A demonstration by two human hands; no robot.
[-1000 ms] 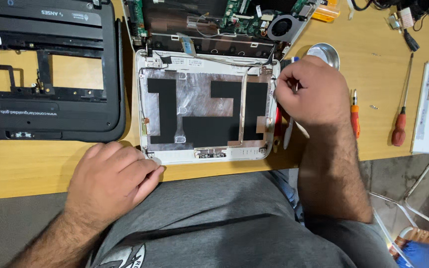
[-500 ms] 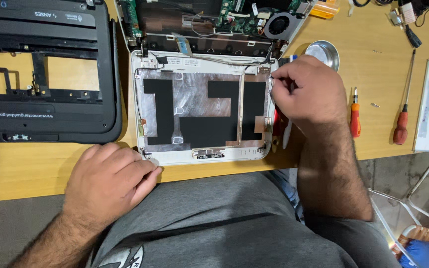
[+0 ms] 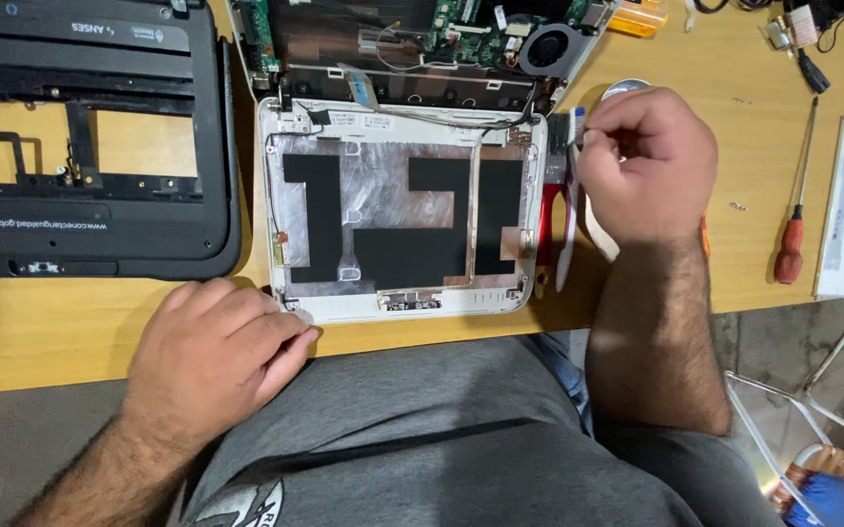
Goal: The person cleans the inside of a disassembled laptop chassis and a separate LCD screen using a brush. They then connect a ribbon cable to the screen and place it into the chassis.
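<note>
Both hands working: I'm bracing the white lid panel with my left hand, right hand pinching a small connector strip, keeping pulls gentle.

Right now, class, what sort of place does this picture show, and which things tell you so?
Probably an electronics repair bench: an opened laptop with its circuit board and fan exposed, a detached white lid shell, and a red-handled screwdriver on the wooden table.
</note>
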